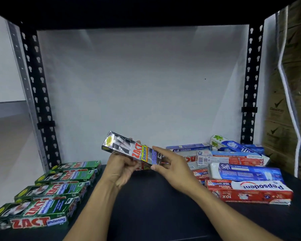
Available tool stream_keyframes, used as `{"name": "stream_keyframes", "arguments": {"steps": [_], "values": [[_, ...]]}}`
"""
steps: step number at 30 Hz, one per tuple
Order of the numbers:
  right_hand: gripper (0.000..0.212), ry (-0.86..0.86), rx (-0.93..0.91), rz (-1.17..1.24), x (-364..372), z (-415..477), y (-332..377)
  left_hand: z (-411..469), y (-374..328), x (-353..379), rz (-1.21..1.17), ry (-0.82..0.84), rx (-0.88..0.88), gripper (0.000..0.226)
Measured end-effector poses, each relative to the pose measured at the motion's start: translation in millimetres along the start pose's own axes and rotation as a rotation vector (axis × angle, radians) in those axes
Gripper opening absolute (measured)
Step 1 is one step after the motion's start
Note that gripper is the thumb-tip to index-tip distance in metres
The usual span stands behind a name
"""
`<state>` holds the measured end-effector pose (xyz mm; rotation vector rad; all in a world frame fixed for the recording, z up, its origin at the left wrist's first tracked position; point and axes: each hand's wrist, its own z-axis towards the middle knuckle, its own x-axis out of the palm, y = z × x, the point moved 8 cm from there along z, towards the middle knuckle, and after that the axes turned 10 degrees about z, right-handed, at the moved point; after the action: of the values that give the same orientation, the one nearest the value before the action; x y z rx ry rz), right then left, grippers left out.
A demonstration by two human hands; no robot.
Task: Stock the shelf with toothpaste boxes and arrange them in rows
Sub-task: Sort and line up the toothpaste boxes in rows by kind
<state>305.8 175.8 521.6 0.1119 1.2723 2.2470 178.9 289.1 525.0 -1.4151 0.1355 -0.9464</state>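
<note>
Above the dark shelf (155, 206), the left hand (122, 169) grips a silver ZACT Smokers box (132, 150) from beneath, and the right hand (172, 164) pinches its end. Green boxes (56, 188) lie in rows at left, a loose pile (241, 171) at right. The silver box is best set squarely beside the green rows, label up.

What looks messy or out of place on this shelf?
The red, white and blue toothpaste boxes on the right lie heaped at mixed angles, unlike the green cardboard boxes stacked neatly on the left.
</note>
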Motion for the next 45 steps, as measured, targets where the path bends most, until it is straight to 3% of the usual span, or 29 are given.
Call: {"name": "stream_keyframes", "arguments": {"steps": [5, 8, 13, 16, 19, 21, 24, 28, 31, 34, 38, 45], "values": [[0.06, -0.058, 0.008, 0.023, -4.8, -0.9, -9.3, -3.6, -17.4, -25.5, -0.019, -0.133, 0.124, 0.059], [0.061, -0.069, 0.049, -0.004, -11.7, 0.7, -18.2, -15.7, -28.4, -50.4, 0.091, -0.248, 0.215, 0.052], [0.057, -0.012, 0.08, -0.068, -2.4, -0.1, -25.3, -46.5, -41.2, -74.6, 0.556, -0.441, 0.314, 0.034], [0.052, -0.03, 0.076, -0.158, 0.6, 2.7, -27.3, -64.1, -45.9, -82.6, 1.049, -0.591, 0.34, 0.032], [0.046, -0.02, 0.057, -0.378, 2.7, 4.8, -25.2, -72.9, -35.3, -85.9, 1.266, -0.602, 0.291, 0.027], [0.034, 0.081, 0.058, -0.541, 10.9, 5.5, -20.7, -72.4, -27.6, -89.9, 1.343, -0.588, 0.246, 0.02], [0.01, 0.225, 0.053, -0.757, 23.4, 5.8, -14.2, -68.6, -19.0, -92.4, 1.407, -0.557, 0.188, 0.013], [0.022, 0.219, 0.045, -0.827, 27.7, 12.0, -11.6, -68.9, -14.8, -93.2, 1.353, -0.549, 0.155, 0.013], [0.036, 0.223, 0.064, -0.771, 35.3, 10.2, -15.5, -68.1, -14.6, -97.1, 1.279, -0.562, 0.14, 0.019], [0.029, 0.131, 0.06, -0.672, 33.0, 3.8, -19.8, -64.6, -14.9, -101.8, 1.284, -0.587, 0.123, 0.025], [0.041, 0.032, 0.129, -0.52, 23.0, -0.8, -31.2, -61.9, -16.5, -101.0, 1.304, -0.614, 0.126, 0.024], [0.045, 0.069, 0.114, -0.509, 19.9, -0.3, -36.8, -57.6, -18.2, -102.1, 1.34, -0.653, 0.09, 0.029]]}}
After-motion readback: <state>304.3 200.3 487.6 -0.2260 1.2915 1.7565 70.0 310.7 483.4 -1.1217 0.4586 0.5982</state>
